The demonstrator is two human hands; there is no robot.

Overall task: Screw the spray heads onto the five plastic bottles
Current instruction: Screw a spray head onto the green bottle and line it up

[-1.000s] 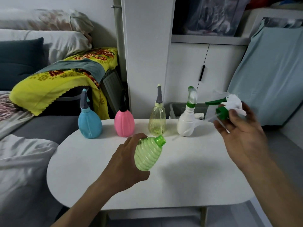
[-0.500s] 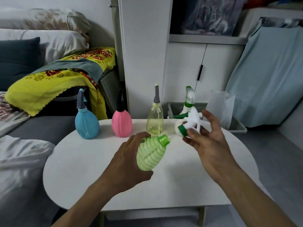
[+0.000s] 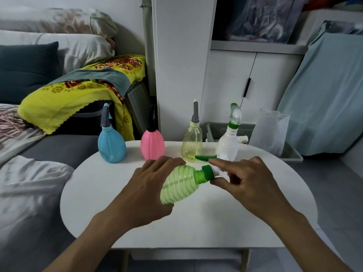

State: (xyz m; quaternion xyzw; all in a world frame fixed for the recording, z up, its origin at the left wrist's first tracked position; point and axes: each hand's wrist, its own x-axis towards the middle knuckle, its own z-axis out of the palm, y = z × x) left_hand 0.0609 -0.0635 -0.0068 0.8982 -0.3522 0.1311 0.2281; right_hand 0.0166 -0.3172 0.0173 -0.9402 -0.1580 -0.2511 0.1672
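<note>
My left hand (image 3: 145, 185) grips a ribbed light-green bottle (image 3: 179, 184), tilted with its neck pointing right, above the white table (image 3: 216, 218). My right hand (image 3: 245, 181) pinches a white spray head with a green collar (image 3: 208, 172) and green trigger, and the collar sits on the bottle's neck. Along the table's far edge stand a blue bottle (image 3: 111, 147), a pink bottle (image 3: 152, 145), a clear yellow bottle (image 3: 192, 145) and a white bottle (image 3: 228, 143), each with a spray head on top.
A grey bin (image 3: 290, 154) and a white plastic bag (image 3: 269, 130) sit behind the table on the right. A sofa with a yellow blanket (image 3: 59, 103) lies to the left. White cabinets (image 3: 245, 83) stand behind.
My right hand brought the spray head from the far right down to the green bottle's neck. My left hand tilted the bottle a little toward it.
</note>
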